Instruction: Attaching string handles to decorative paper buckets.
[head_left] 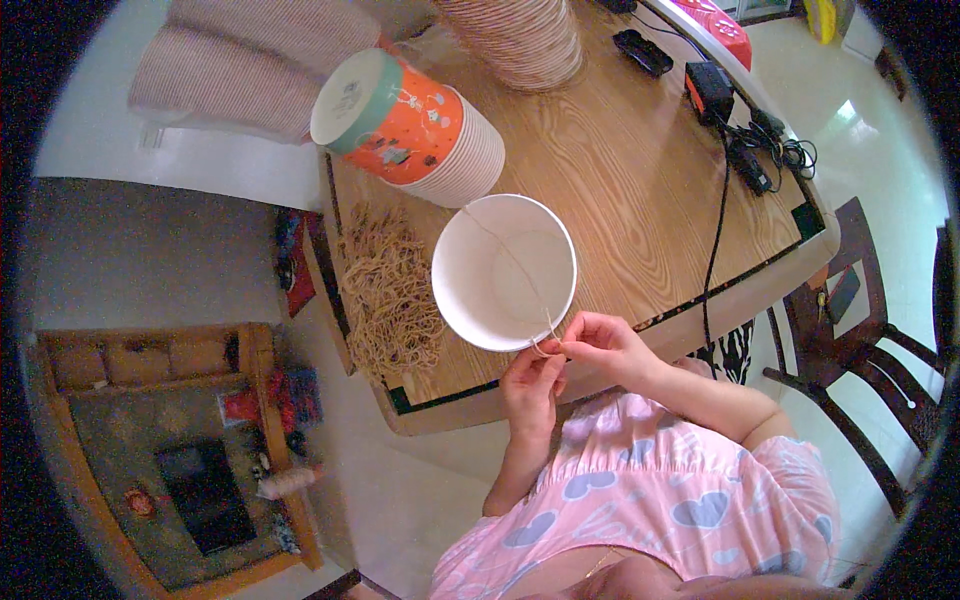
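A white paper bucket (pixel 462 300) stands on the wooden table near its front edge, its mouth facing up. Thin tan twine (pixel 519 262) runs from the bucket's far rim across the opening to the near rim. There my left hand (pixel 531 388) pinches a loop of the twine between thumb and fingers. Close beside it, my right hand (pixel 612 350) also pinches the twine, and the fingertips of both hands nearly meet. Whether a knot is in the twine is too small to tell. Left of the bucket lies a heap of cut twine pieces (pixel 393 305).
A tilted stack of orange and green paper buckets (pixel 440 130) lies behind the white one. More stacked buckets (pixel 520 45) stand farther back, others (pixel 235 85) at far left. A black cable (pixel 716 240) crosses the table's right side near a black-and-orange device (pixel 708 92). Wooden chairs (pixel 850 300) stand right.
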